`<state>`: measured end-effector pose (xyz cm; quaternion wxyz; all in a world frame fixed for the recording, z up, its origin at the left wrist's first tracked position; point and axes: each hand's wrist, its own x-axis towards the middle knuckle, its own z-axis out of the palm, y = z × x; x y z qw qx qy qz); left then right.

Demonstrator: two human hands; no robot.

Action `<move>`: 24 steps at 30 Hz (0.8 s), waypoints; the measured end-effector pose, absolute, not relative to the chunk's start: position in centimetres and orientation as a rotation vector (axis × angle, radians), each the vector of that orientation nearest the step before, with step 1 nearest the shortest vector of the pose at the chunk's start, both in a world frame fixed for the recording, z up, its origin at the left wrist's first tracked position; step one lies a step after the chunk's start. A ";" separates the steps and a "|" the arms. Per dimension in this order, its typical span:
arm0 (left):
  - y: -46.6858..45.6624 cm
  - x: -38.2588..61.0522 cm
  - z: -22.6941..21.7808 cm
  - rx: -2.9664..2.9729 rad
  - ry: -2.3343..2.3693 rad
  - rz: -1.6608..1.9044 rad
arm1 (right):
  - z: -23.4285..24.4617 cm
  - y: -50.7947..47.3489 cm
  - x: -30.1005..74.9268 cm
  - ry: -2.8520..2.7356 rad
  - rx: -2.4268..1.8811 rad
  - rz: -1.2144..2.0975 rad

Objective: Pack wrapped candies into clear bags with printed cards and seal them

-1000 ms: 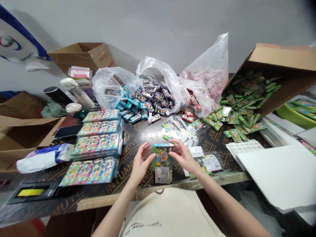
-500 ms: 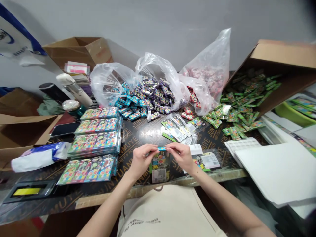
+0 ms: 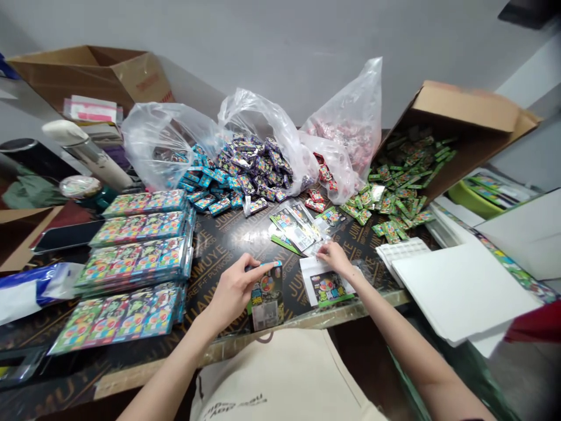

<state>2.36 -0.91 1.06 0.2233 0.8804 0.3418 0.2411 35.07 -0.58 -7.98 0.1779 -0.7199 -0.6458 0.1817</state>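
My left hand [image 3: 234,287] reaches over a dark printed packet [image 3: 267,301] near the table's front edge. Its index finger is stretched out onto a small blue piece [image 3: 277,264] at that packet's top edge. The other fingers are bent and apart from the index. Farther right, my right hand [image 3: 335,259] has its fingertips pinched at the upper edge of a clear plastic packet [image 3: 329,287] with a white flap and a colourful printed card. Several more clear packets [image 3: 295,225] lie overlapping just beyond it.
Stacks of printed packets [image 3: 131,257] stand at left. Small blue packs [image 3: 210,184], purple packs [image 3: 258,164] and red packs [image 3: 315,202] spill from plastic bags. Green packs [image 3: 394,193] pour from a tilted carton [image 3: 464,111]. White sheets [image 3: 460,286] lie at right.
Both hands were together on a small blue piece; they have parted. My right hand moved right to the flap packet, which has turned. My left index finger stays on the blue piece. The view shifted right.
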 end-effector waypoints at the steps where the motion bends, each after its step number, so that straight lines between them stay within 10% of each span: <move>1: -0.9 2.4 1.0 2.423 0.947 0.665 | -8.3 -0.6 35.0 -1.836 -2.025 0.539; 24: -0.8 3.2 1.3 1.906 1.093 1.077 | -4.8 -0.7 34.2 -1.702 -1.703 0.895</move>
